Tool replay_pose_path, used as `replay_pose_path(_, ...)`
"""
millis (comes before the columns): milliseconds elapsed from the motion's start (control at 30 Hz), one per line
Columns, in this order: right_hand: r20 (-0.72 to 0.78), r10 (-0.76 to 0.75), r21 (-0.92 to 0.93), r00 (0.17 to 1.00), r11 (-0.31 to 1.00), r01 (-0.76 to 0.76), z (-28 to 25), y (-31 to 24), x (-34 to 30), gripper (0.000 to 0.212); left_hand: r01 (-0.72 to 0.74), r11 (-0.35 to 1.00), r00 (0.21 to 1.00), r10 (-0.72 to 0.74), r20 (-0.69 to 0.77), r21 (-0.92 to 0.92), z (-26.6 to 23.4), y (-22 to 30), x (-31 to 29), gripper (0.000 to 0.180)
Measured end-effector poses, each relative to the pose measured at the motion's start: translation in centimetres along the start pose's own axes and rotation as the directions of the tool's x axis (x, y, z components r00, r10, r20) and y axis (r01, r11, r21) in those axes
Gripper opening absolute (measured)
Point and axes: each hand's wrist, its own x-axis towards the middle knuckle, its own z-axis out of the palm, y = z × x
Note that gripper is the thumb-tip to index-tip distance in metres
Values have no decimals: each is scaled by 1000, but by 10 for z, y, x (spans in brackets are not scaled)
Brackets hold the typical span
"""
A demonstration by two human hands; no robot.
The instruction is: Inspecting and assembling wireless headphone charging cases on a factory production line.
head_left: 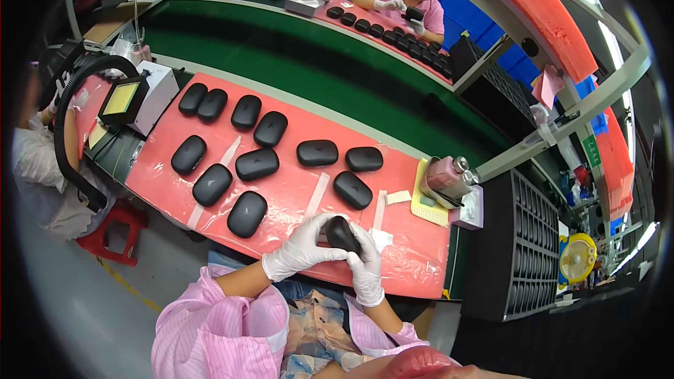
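Here, just below centre, a gloved left hand [303,247] and right hand [367,271] grasp a rounded black case [342,234] in their fingers, its long axis tilting upper-left to lower-right.

Table [421,267]: open patch at front-right corner. Black cases [257,164] crowd left half and back-middle, some gaps between. Bottles [444,174] block back-right; black rack [495,238] stands past right end.

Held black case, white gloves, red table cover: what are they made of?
Black case: likely moulded plastic, matte; soft, dull highlights. White gloves: perhaps latex or nitrile, faint sheen; thin, wrinkled fit. Red table cover: probably plastic sheeting, glossy; bright glare and ripples.
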Motion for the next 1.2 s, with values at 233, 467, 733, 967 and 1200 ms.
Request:
replay_pose_path(233,23,-81,-191,996,978,83,-1,-6,2,64,97,979,995,-91,46,-177,0,6,8,71)
replay_pose_path(467,117,15,92,993,995,-26,-10,-4,8,60,44,986,999,-39,34,-159,3,9,0,74)
replay_pose_path(733,37,-52,-104,998,993,56,-9,-3,5,63,126,984,991,-118,64,-124,4,13,6,75)
replay_pose_path(967,128,-77,-200,989,975,102,-17,0,11,71,180,968,984,-177,38,-173,5,16,8,79)
replay_pose_path(1200,138,-19,35,990,999,14,-13,11,5,68,145,973,989,-143,25,-179,4,18,4,76)
